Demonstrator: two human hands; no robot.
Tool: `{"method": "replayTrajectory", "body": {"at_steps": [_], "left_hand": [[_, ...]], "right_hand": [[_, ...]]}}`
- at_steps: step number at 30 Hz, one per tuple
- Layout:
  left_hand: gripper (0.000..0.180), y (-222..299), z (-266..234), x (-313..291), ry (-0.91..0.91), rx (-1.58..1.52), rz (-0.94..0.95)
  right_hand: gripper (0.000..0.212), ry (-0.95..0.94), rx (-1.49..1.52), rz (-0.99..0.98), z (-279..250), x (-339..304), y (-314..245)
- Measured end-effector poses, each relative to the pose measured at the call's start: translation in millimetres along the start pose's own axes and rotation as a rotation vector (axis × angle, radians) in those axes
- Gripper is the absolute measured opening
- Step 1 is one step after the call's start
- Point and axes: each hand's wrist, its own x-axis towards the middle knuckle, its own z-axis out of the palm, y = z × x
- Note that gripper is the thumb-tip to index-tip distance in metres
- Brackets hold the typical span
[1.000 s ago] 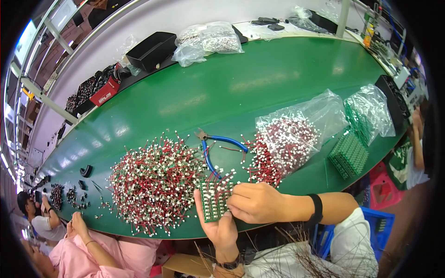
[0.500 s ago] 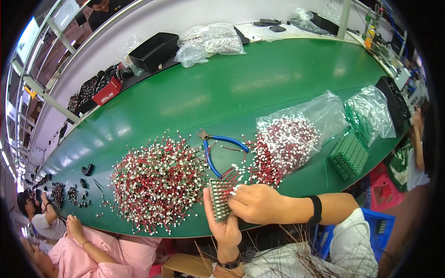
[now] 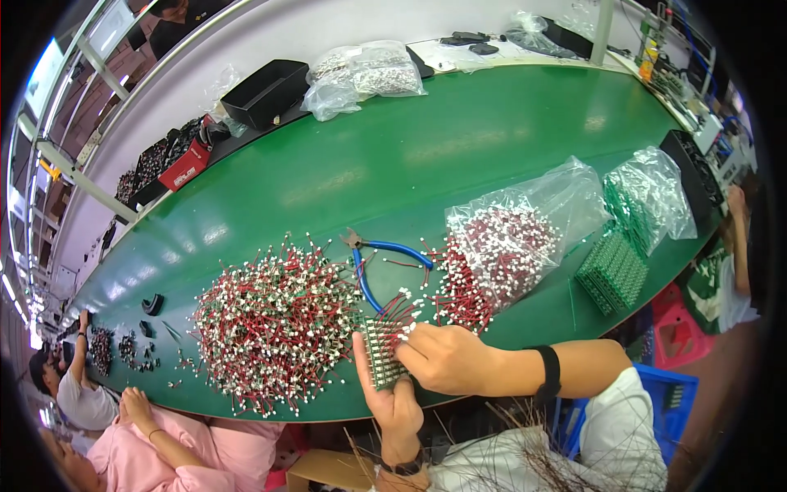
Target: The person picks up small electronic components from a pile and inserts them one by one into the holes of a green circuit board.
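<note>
My left hand (image 3: 397,407) holds a small green circuit board panel (image 3: 382,353) upright, its forefinger stretched along the left edge and its thumb at the lower edge. Rows of pale solder spots cover the panel, and red wires with white connectors (image 3: 402,308) stick out past its upper right. At the panel's right side, my right hand (image 3: 449,357) pinches a red wire with a white connector; its fingertips are partly hidden. Beyond my hands lie diagonal cutters (image 3: 402,247) with blue handles, jaws apart. Left of the panel is a large heap of red-wired parts (image 3: 275,328).
A clear bag (image 3: 525,225) spills red wires with white plugs near my right hand. Farther right are stacked green panels (image 3: 611,272) and bagged green strips (image 3: 630,205). A black tray (image 3: 264,92) stands at the back. A person in pink (image 3: 172,443) sits to the left.
The view has shifted slightly, moving the table things a little left in the picture. Both hands keep their hold at the panel, which shows more of its face. A far-left person's arm has reached forward.
</note>
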Motion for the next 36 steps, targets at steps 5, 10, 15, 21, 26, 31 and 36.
{"method": "replayTrajectory", "body": {"at_steps": [5, 10, 15, 21, 26, 31, 36], "left_hand": [[0.087, -1, -4, 7, 0.125, -0.230, 0.042], [0.061, 1, -17, 8, 0.241, -0.342, 0.014], [0.064, 1, -18, 11, 0.213, -0.421, -0.015], [0.065, 3, -18, 10, 0.133, -0.457, -0.047], [0.062, 5, -10, 10, 0.122, -0.368, -0.025], [0.056, 3, -7, 10, 0.122, -0.331, -0.051], [0.061, 2, -8, 9, 0.096, -0.342, -0.047]], "right_hand": [[0.012, 0.077, 0.205, 0.032, -6, 10, 17], [0.017, 0.027, -0.044, 0.312, -37, 4, 60], [0.007, -0.166, -0.196, 0.311, -17, -3, 63], [0.009, 0.071, 0.191, 0.246, -13, 3, 62], [0.007, 0.021, 0.607, 0.422, -30, 12, 47], [0.007, -0.027, 0.793, 0.473, -38, 14, 34], [0.007, 0.005, 0.771, 0.331, -40, 13, 23]]}}
